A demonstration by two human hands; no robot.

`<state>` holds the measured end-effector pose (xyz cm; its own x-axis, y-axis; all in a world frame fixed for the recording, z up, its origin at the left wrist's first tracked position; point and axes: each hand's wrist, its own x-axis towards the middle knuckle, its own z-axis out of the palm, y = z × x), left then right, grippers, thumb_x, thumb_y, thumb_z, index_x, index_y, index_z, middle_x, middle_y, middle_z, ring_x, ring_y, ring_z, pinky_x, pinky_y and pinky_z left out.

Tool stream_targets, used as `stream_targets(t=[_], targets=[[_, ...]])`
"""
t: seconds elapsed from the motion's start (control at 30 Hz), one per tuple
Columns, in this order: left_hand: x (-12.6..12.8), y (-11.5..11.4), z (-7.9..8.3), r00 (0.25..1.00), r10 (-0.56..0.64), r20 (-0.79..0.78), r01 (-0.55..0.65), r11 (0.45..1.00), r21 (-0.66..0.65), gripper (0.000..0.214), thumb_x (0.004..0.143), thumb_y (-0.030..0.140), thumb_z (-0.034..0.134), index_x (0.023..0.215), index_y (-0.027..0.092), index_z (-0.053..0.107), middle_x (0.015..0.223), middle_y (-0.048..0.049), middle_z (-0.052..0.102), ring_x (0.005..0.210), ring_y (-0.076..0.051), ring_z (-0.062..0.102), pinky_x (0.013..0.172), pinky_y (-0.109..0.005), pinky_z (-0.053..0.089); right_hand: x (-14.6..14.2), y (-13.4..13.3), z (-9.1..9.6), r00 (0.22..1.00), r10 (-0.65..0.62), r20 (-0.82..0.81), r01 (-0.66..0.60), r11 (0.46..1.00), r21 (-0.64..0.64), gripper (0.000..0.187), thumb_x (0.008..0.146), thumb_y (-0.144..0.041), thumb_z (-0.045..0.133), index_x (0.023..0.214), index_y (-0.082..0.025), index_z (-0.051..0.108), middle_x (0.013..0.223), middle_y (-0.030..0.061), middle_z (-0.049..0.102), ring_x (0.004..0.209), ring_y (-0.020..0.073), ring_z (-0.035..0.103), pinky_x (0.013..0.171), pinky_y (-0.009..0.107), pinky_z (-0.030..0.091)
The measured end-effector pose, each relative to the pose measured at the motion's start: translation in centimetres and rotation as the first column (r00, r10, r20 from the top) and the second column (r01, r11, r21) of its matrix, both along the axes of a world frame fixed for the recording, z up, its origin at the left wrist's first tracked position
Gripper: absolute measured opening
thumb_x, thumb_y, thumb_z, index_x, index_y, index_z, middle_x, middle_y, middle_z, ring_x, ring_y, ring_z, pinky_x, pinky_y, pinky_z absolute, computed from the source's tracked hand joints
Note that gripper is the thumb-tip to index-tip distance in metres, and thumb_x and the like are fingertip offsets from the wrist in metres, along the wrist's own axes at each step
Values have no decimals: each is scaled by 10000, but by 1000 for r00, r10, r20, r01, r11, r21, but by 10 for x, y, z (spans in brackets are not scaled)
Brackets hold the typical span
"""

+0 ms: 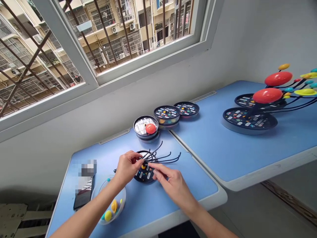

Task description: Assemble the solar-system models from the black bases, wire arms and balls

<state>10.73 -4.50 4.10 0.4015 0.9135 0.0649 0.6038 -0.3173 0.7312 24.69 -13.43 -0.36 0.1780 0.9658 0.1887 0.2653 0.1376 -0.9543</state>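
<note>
In the head view, the left hand (127,168) is closed around the black wire arms (164,158) where they gather at the hub of a round black model base (144,176), held over the blue worktop (195,186). The right hand (173,186) lies with its fingers against the base's edge; whether they grip, the view cannot tell. The arms carry no balls so far. Coloured balls lie in a clear round tray (124,198) beside a phone (83,195), and a red ball (150,128) sits in a tin (135,128). Two assembled models (267,96), fully fitted with balls, stand on the far worktop (210,142).
</note>
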Motion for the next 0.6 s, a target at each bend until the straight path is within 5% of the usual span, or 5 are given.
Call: stream_targets(t=[0.23,0.4,0.6], targets=[[0,-3,-11,998,34,46,-34,999,-8,157,703,274,609,759,141,670,590,-8,594,544,-125,522,527,-227,425,-2,6,-1,999,-23,41,25,998,-52,361,810,-248,415,1083,-175,640,639,14,677,584,157,622,608,266,489],[-18,5,-2,999,-36,14,36,999,28,240,682,290,637,880,167,690,699,-26,641,563,-118,536,532,-217,435,-4,2,-4,999,15,47,-11,997,-77,372,808,-273,417,1098,-177,628,621,10,667,575,160,615,585,265,484],[-68,31,19,919,75,-388,-83,997,-4,147,690,215,547,694,177,690,652,-26,662,592,-146,560,563,-235,408,-1,-10,-12,995,36,91,-27,995,-100,295,810,-341,420,879,-208,674,588,12,630,519,158,567,481,252,444]])
